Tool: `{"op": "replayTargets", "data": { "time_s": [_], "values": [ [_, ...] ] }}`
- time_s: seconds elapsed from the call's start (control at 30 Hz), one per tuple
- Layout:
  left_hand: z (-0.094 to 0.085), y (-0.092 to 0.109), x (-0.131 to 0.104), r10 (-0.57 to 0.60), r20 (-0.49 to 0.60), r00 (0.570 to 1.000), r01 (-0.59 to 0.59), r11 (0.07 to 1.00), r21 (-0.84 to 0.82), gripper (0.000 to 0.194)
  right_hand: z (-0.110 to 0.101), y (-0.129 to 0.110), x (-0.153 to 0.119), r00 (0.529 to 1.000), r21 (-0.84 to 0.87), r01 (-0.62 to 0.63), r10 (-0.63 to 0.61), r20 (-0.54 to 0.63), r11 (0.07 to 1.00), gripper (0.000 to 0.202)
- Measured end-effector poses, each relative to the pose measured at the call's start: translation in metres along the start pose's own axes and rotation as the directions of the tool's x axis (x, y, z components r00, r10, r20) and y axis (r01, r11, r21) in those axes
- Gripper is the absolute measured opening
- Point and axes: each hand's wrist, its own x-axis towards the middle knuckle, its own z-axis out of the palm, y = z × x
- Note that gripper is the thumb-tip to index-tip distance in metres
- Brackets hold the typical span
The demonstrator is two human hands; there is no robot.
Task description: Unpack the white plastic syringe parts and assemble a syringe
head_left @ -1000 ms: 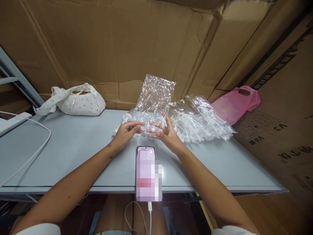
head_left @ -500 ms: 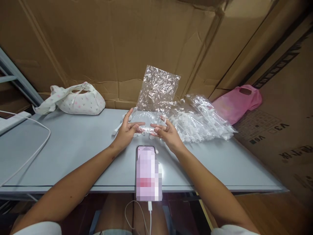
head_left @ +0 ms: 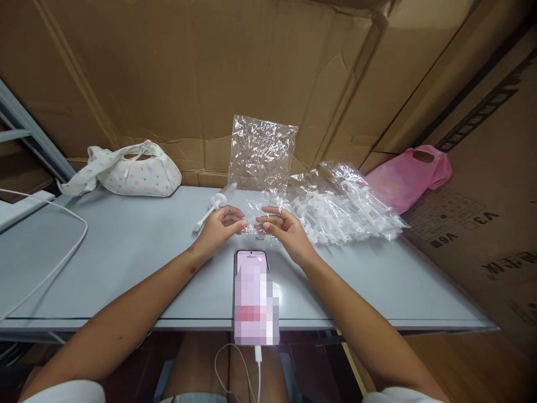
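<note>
- The left hand (head_left: 218,226) and the right hand (head_left: 284,230) meet in the middle of the frame, and both pinch the lower edge of a clear plastic bag (head_left: 260,154) between thumb and fingers.
- The bag stands upright from the hands toward the upper middle of the frame; its sheet is crumpled and shiny, and it leans in front of the cardboard wall (head_left: 218,67).
- Small white pieces seem to be inside the bottom of the bag, near the fingertips, but I cannot tell what they are.
- Just left of the left hand a white pump part (head_left: 211,207) with a thin tube lies on the grey table (head_left: 126,252).
- To the right of the right hand lies a pile of white parts in clear wrapping (head_left: 344,204).
- Below the hands, in the lower middle, a phone (head_left: 254,294) lies on the table edge with a white cable (head_left: 257,364) plugged in.
- In the upper left part a flowered cloth bag (head_left: 134,170) rests against the wall.
- At the right a pink plastic bag (head_left: 409,173) lies on a cardboard box (head_left: 482,224).
</note>
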Motion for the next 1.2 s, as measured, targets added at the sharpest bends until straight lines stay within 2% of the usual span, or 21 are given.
{"op": "replayTargets", "data": {
  "time_s": [0.2,0.43,0.9,1.1,1.2],
  "values": [
    [0.006,0.0,-0.003,0.06,-0.018,0.998,-0.06,0.998,-0.009,0.024,0.004,0.002,0.001,0.997,-0.027,-0.037,0.035,-0.064,0.999,0.033],
    [0.002,0.0,0.002,0.027,-0.032,0.999,-0.029,0.998,-0.051,0.023,0.002,-0.002,0.006,0.992,0.01,-0.079,0.08,-0.096,0.997,0.036],
    [-0.001,-0.001,0.004,-0.013,-0.043,0.999,0.006,0.986,-0.166,0.028,-0.005,0.0,0.008,0.995,0.069,-0.101,0.102,-0.01,0.992,0.037],
    [-0.004,-0.001,0.004,-0.038,0.019,0.999,0.04,0.989,-0.142,0.031,-0.009,-0.002,0.007,0.989,0.064,-0.146,0.145,0.017,0.987,0.039],
    [-0.007,0.004,0.004,-0.013,-0.034,0.999,0.01,0.996,-0.09,0.032,-0.011,-0.005,0.005,0.984,0.047,-0.177,0.175,0.043,0.983,0.037]
  ]
}}
